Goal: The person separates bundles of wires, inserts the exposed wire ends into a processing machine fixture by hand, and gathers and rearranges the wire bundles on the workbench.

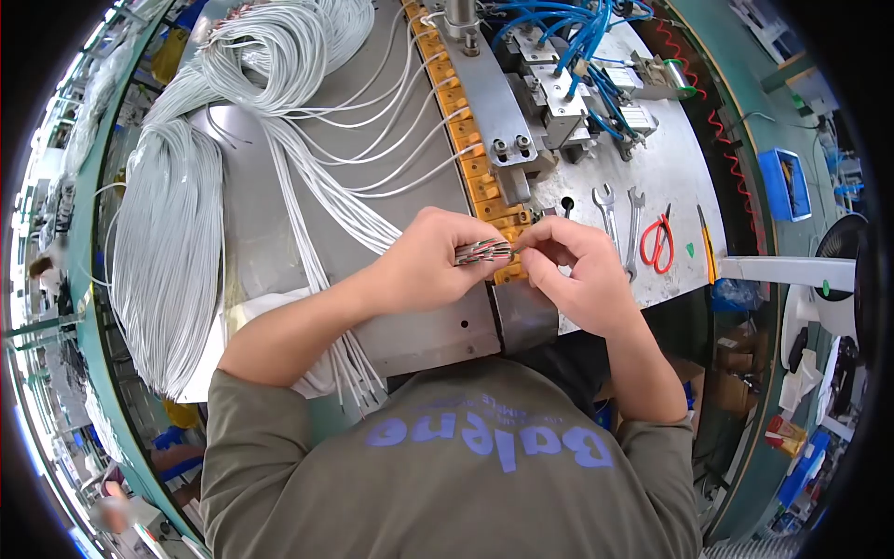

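Observation:
My left hand (433, 256) is closed around a bundle of white cables (372, 228). From its fingers stick the stripped ends, thin red, green, white and black wires (484, 252). Close to those wire ends is my right hand (573, 270), thumb and forefinger curled together at the tips; whatever lies between them is too small to make out. Just beyond both hands runs a row of orange fixture blocks (484, 186), several with a white cable leading into them.
Large coils of white cable (168, 252) cover the table's left side. A machine with blue air hoses (582, 47) stands at the back right. Two wrenches (607, 214), red-handled scissors (657, 244) and a yellow-orange tool (708, 247) lie right of my hands.

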The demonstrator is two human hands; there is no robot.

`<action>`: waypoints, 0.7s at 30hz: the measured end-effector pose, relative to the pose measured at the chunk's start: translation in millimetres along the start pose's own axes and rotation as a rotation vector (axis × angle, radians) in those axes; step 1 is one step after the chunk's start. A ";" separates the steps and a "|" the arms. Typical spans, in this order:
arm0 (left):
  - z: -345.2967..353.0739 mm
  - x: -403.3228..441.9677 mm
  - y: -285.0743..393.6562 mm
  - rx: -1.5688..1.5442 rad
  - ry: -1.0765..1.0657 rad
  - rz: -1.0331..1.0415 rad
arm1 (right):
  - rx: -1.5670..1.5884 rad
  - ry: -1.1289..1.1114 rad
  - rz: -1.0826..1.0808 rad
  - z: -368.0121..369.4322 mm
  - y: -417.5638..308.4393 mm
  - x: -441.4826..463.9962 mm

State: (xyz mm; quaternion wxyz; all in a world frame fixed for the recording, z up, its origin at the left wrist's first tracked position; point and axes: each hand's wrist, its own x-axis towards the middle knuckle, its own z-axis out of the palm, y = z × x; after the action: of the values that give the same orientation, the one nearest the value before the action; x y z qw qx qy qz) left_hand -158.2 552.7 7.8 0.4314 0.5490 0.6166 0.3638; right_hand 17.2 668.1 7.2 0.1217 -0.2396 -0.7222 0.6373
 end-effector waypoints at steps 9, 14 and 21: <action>-8.8 -5.1 -5.6 -0.119 -0.098 0.241 | -0.362 -0.209 -0.193 -4.4 -26.2 3.1; -3.6 -11.0 -4.2 -0.247 -0.154 0.167 | -0.427 -0.135 -0.183 12.4 -38.6 -5.4; -0.4 -16.1 -4.0 -0.272 -0.193 0.141 | -0.378 -0.128 -0.134 6.3 -16.6 -12.2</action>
State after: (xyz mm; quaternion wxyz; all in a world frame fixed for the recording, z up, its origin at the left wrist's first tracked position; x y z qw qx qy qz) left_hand -159.6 536.3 6.4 0.5322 0.5600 0.4774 0.4187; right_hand 21.5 655.4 24.1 0.0709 -0.1686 -0.8495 0.4948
